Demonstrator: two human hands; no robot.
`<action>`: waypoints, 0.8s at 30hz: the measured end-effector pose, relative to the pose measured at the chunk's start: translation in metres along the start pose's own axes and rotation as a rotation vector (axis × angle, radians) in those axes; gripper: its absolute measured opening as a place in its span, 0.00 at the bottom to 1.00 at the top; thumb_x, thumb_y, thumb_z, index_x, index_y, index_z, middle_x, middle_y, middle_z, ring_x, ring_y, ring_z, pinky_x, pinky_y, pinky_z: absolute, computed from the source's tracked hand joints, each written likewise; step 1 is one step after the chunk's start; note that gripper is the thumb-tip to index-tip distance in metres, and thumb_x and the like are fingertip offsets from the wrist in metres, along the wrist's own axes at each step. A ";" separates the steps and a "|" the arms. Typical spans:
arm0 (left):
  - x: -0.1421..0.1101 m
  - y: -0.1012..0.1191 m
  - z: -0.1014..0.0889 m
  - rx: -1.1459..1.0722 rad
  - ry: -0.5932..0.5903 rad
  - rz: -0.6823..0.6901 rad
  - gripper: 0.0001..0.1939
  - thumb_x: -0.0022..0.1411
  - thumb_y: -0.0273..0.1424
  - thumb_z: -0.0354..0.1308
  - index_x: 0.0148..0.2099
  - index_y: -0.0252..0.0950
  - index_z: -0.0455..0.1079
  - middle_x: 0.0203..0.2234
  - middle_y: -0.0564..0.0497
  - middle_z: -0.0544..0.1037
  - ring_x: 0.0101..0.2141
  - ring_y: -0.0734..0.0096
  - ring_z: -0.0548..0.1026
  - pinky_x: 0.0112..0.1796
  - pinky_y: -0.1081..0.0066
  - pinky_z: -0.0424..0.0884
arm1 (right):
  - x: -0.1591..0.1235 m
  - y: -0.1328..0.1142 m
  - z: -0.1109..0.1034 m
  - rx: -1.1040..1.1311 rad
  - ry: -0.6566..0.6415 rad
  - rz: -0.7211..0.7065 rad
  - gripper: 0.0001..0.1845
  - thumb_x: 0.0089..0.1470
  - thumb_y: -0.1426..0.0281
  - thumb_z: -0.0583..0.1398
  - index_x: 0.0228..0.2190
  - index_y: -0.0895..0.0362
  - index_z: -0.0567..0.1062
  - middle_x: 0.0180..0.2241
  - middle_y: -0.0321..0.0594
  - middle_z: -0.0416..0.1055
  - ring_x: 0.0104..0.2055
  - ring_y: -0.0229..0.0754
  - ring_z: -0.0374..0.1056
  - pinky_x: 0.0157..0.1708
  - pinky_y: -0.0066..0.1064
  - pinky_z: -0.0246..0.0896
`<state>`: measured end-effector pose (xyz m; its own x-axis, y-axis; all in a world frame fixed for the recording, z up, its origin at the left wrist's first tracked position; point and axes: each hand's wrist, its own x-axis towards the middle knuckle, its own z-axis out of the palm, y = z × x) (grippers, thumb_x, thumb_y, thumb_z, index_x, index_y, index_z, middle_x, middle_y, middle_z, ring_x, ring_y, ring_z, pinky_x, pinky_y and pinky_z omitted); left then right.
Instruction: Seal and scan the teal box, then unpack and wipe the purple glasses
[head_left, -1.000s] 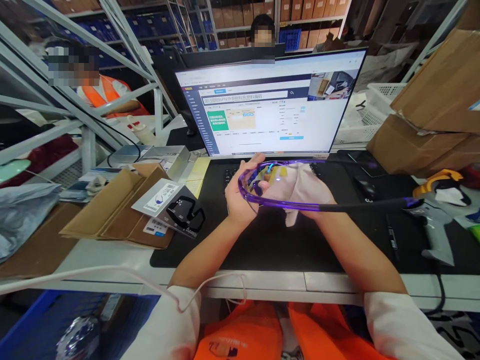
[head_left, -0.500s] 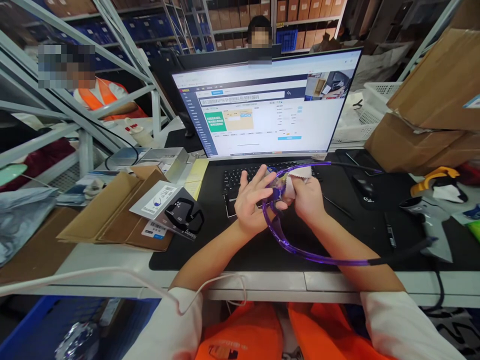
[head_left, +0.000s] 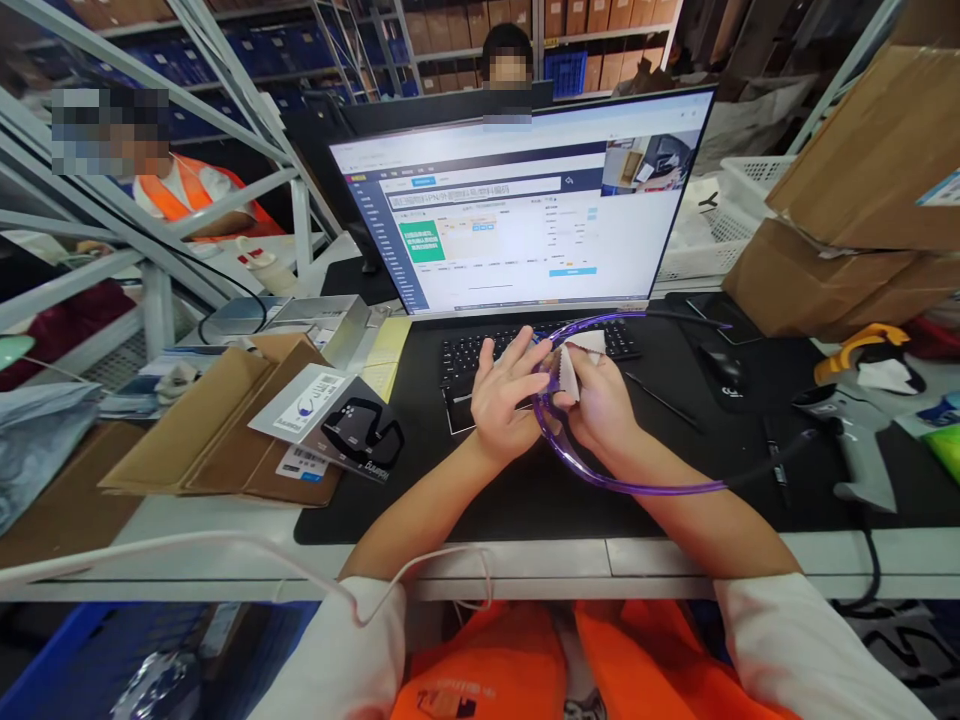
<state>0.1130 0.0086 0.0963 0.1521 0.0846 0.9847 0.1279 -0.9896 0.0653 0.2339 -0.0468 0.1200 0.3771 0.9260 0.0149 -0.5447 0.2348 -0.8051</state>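
A pair of clear purple glasses [head_left: 600,482] with dark temple tips hangs between my hands over the black desk mat [head_left: 525,490]. My left hand [head_left: 504,392] steadies the front of the frame with its fingers stretched out over the keyboard [head_left: 480,352]. My right hand [head_left: 600,400] is closed on a small pale cleaning cloth [head_left: 576,362], pressed against a lens. One temple arm curves down past my right wrist, the other arcs back toward the monitor [head_left: 517,215].
Flattened brown cartons and a printed card [head_left: 330,415] lie left of the mat. A mouse [head_left: 721,368], pens and a grey barcode scanner [head_left: 855,440] sit to the right, below stacked cardboard boxes [head_left: 840,230]. Two people sit beyond the monitor and shelving.
The glasses turned from lying flat across my hands to hanging down on edge. The cloth bunched smaller in my right hand, and my left fingers spread out.
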 end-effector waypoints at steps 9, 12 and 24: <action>-0.005 -0.009 0.008 -0.236 0.029 -0.183 0.24 0.64 0.44 0.70 0.56 0.41 0.68 0.57 0.41 0.80 0.63 0.52 0.74 0.68 0.41 0.59 | 0.014 -0.012 -0.016 -0.331 -0.128 -0.009 0.21 0.51 0.51 0.70 0.26 0.55 0.77 0.18 0.36 0.72 0.14 0.39 0.64 0.08 0.29 0.57; -0.004 -0.009 0.006 -0.332 0.066 -0.242 0.23 0.65 0.43 0.69 0.56 0.43 0.66 0.58 0.42 0.80 0.63 0.53 0.74 0.69 0.39 0.56 | 0.026 -0.029 -0.033 -0.497 -0.236 -0.073 0.23 0.53 0.49 0.69 0.25 0.57 0.79 0.17 0.38 0.73 0.15 0.42 0.68 0.13 0.30 0.62; 0.001 -0.002 -0.001 -0.410 0.064 -0.236 0.20 0.74 0.44 0.57 0.62 0.43 0.60 0.62 0.40 0.76 0.69 0.55 0.66 0.70 0.43 0.58 | 0.034 -0.087 -0.084 -0.360 -0.292 -0.179 0.21 0.54 0.49 0.67 0.34 0.55 0.84 0.29 0.45 0.81 0.34 0.53 0.79 0.44 0.48 0.77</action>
<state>0.1120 0.0104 0.0970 0.1026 0.3180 0.9425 -0.2478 -0.9095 0.3338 0.3573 -0.0605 0.1411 0.1876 0.9368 0.2954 -0.1778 0.3282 -0.9277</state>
